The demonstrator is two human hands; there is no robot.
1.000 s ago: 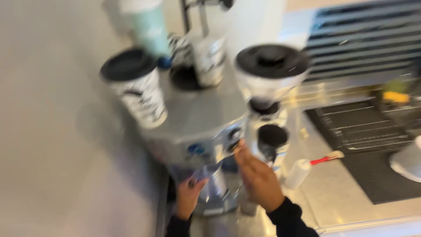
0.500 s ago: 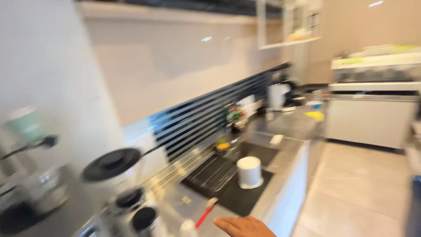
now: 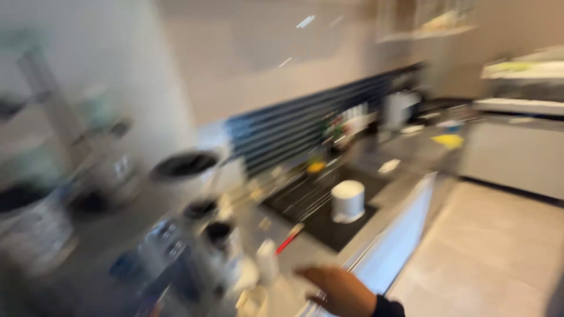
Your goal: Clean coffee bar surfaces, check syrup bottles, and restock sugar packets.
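Frame heavily motion-blurred. One hand, the right hand (image 3: 338, 287), shows at the bottom edge, dark sleeve at the wrist, fingers pointing left over the bench (image 3: 329, 246) edge. Whether it is open or gripping: cannot tell, blur too strong. Left hand out of view. Nearest thing: a small white bottle (image 3: 268, 261), just left of the fingertips, apparently apart from them. A red-handled tool (image 3: 289, 239) lies just beyond the bottle. The grinder (image 3: 202, 194) with a dark lid stands further left. A white cup (image 3: 348, 201) sits on the black mat (image 3: 329, 226), well apart from the hand.
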